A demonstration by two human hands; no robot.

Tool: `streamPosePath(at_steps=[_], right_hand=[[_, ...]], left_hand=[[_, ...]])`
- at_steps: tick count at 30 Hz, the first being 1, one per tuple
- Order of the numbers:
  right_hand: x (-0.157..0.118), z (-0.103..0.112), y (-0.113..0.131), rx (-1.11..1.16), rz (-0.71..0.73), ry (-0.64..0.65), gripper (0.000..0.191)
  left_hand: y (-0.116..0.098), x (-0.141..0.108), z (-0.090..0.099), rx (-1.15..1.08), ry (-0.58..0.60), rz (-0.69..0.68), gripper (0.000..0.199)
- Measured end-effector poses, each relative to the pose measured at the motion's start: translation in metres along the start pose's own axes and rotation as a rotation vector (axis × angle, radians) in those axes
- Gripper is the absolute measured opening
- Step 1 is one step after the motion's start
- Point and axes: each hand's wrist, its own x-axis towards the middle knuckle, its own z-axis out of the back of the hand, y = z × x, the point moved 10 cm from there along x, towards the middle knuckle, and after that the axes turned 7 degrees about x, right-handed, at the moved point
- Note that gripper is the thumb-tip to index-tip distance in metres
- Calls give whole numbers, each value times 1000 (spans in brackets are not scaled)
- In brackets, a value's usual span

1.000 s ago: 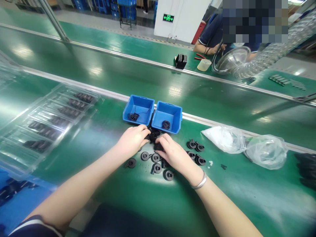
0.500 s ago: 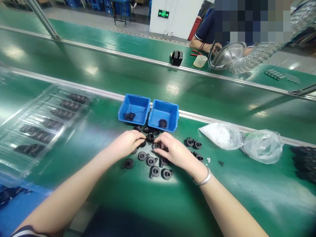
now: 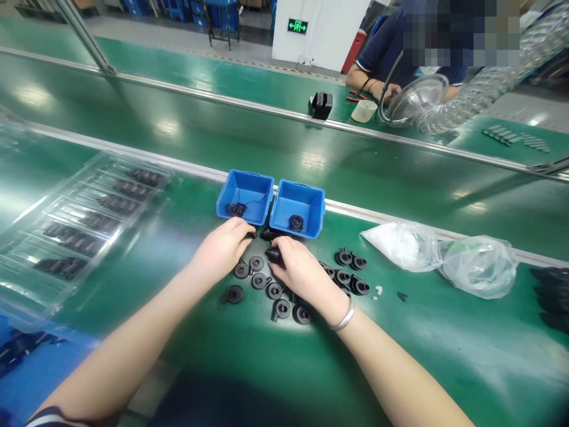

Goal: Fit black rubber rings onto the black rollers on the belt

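Note:
My right hand [image 3: 299, 264] is closed round a black plastic part [image 3: 274, 255], its far side showing beyond the fingertips. My left hand [image 3: 226, 244] pinches another small black part [image 3: 251, 235] just in front of the left blue bin [image 3: 221, 204]; most of that part is hidden by the fingers. Between and below the hands, several round black housings [image 3: 259, 280] with short side spouts lie on the green tabletop [image 3: 213, 350]. Further black parts [image 3: 269, 235] lie against the front of the right blue bin [image 3: 319, 222], partly covered by my right hand.
Black cords or rings lie in both bins. More housings [image 3: 343, 277] sit right of my right hand. Beyond them are clear plastic bags [image 3: 480, 267]. At left stands a clear tray [image 3: 95, 237] of dark parts. A co-worker's hand [image 3: 391, 93] is across the bench beside a transparent duct [image 3: 471, 104].
My hands have moved apart from the black part they were both touching. The left shifted slightly up and left towards the bin; the right moved slightly left and now grips a part.

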Motion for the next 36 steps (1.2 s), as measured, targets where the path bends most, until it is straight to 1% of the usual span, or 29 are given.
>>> streamPosePath(at_steps=[2,5,8,11,14,18,23,25,31,34,36], right_hand=[[0,0,-3,101,-7,7,36],[-1,2,-3,209,18,8,37],[-2,5,-4,285,36,-10,31],[-1,4,-7,297,31,-14,25],[-2,1,-11,223,9,12,19],[-6,3,-11,145,1,26,30],[-15,8,-15,73,-57,26,28],[-17,7,-19,82,-83,38,28],[-17,3,-25,216,-127,61,28],[-16,3,-24,215,-128,68,28],[-16,4,-21,185,-101,84,29]], left_hand=[[-3,2,1,105,-20,-20,24],[-7,5,-2,228,-5,-31,22],[-8,7,-5,292,39,-13,19],[-8,8,-9,318,75,19,16],[-10,7,-12,318,87,24,16],[-12,7,-15,317,95,19,17],[-11,5,-14,314,89,46,15],[-8,4,-15,312,86,67,14],[-1,4,-21,258,96,109,16],[1,5,-21,189,100,110,22],[4,6,-20,128,95,112,27]])
